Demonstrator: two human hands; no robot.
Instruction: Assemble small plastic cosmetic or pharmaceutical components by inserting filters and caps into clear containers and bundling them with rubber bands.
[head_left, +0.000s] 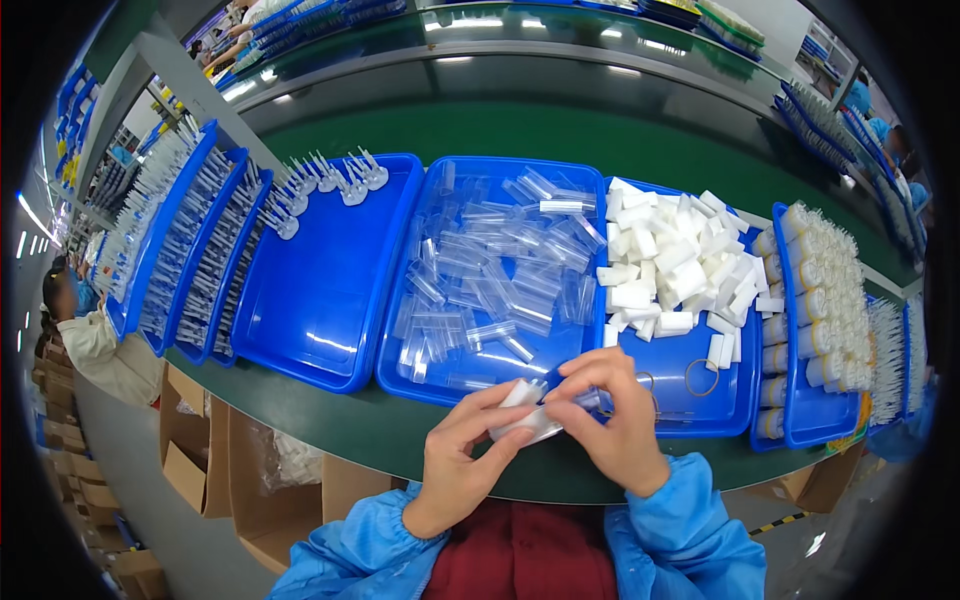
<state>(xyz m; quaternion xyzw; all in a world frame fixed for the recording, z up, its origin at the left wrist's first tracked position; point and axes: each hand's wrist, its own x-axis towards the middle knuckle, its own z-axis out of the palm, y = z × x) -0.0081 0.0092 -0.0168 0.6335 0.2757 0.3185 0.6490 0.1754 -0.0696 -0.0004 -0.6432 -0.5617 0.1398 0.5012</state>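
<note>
Near the front edge of the bench, my left hand (465, 450) is closed around a white foam-like block (524, 393) and a clear plastic tube (540, 428). My right hand (615, 415) meets it from the other side, thumb and fingers pinched on the tube's end. Fingers partly cover both pieces, so I cannot tell how far the block sits inside the tube. Just beyond my hands lies a blue tray of loose clear tubes (490, 260). To its right, another blue tray holds a heap of white blocks (675, 265) and a thin ring (702, 378).
At left, a blue tray (330, 290) carries several stemmed white parts (350, 180) along its far rim. Tilted trays of similar parts (165, 240) stand beside it. Stacked trays of white rolls (820, 300) are at right. Cardboard boxes (275, 490) sit below the bench.
</note>
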